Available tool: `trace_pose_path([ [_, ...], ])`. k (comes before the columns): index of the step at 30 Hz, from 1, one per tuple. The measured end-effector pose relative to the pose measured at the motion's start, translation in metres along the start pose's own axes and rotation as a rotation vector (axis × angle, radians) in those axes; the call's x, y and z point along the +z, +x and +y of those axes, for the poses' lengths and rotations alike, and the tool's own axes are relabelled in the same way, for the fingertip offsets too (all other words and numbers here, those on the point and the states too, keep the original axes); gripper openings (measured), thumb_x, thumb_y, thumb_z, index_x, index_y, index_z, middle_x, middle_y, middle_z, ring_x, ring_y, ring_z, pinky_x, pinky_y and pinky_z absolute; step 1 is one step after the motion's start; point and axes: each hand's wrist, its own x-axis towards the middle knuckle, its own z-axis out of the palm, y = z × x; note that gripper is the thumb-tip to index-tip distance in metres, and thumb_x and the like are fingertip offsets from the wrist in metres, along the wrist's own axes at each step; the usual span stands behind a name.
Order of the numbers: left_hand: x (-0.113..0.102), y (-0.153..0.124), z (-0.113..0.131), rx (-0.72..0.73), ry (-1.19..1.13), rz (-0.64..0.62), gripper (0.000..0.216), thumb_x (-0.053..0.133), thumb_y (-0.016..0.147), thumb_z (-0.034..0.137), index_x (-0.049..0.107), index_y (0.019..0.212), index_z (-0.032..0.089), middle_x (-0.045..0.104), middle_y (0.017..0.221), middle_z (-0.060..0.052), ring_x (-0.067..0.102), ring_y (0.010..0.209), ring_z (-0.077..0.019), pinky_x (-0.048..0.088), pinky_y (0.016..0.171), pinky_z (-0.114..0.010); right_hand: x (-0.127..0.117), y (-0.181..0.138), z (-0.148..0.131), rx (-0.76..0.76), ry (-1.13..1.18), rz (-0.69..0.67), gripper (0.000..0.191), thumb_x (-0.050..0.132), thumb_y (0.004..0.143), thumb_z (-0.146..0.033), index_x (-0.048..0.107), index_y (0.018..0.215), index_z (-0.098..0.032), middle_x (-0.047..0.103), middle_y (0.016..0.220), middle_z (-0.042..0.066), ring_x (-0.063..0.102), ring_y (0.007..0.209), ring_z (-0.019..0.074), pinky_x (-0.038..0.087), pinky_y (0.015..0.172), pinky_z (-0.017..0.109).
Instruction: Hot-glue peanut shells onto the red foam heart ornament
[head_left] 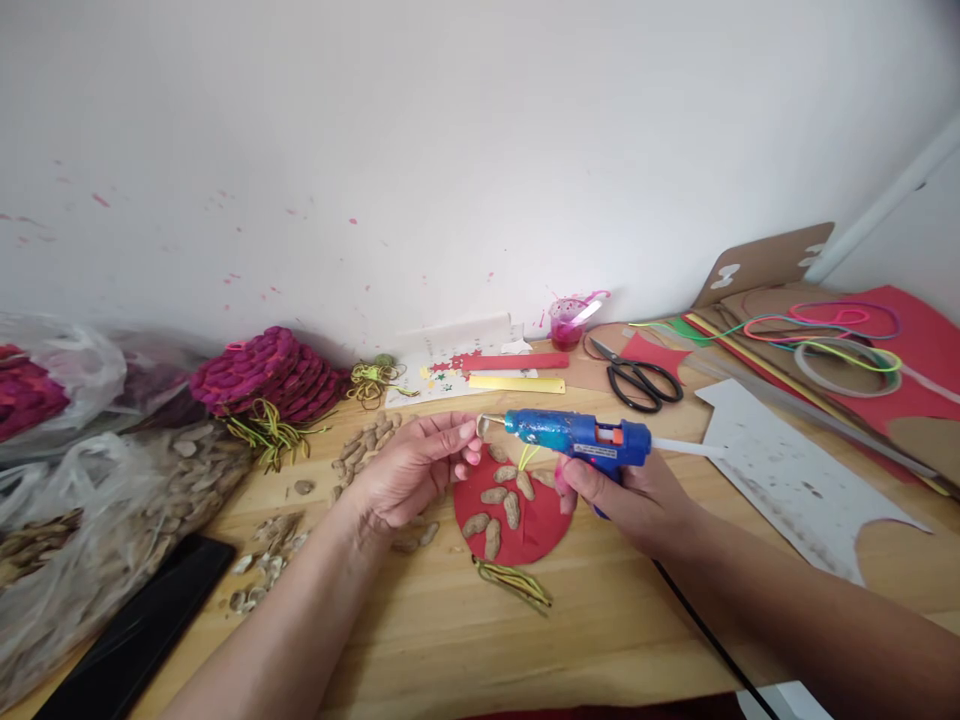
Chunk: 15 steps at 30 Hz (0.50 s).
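My left hand (pixel 420 465) has its thumb and forefinger pinching a peanut shell (pixel 482 427) above the far edge of the red disc (pixel 551 530), right at the tip of the blue glue gun (pixel 555 430) (whether the two touch, I can't tell). My right hand (pixel 626 500) has its fingers wrapped round the gun's handle, by the disc's right side. Whole peanuts (pixel 513 510) lie on the disc, a yellow-green cord tassel (pixel 517 585) at its near edge, black-handled scissors (pixel 651 388) beyond it to the right.
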Motion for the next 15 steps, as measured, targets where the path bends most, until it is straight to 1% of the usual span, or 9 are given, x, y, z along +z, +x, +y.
trace_pose_path([
  [15,0.0008,0.0000,-0.0002,-0.005,-0.006,0.027,0.027,0.087,0.074,0.027,0.071,0.085,0.009,0.064,0.072,-0.004,0.057,0.062,-0.0077,0.046,0.053,-0.015,-0.0001,0.0008,0.0020,-0.001,-0.012,0.000,0.033,0.054,0.098,-0.038,0.064,0.073,-0.018,0.068,0.061,0.004,0.065,0.057,0.0150,0.052,0.054,0.025],
])
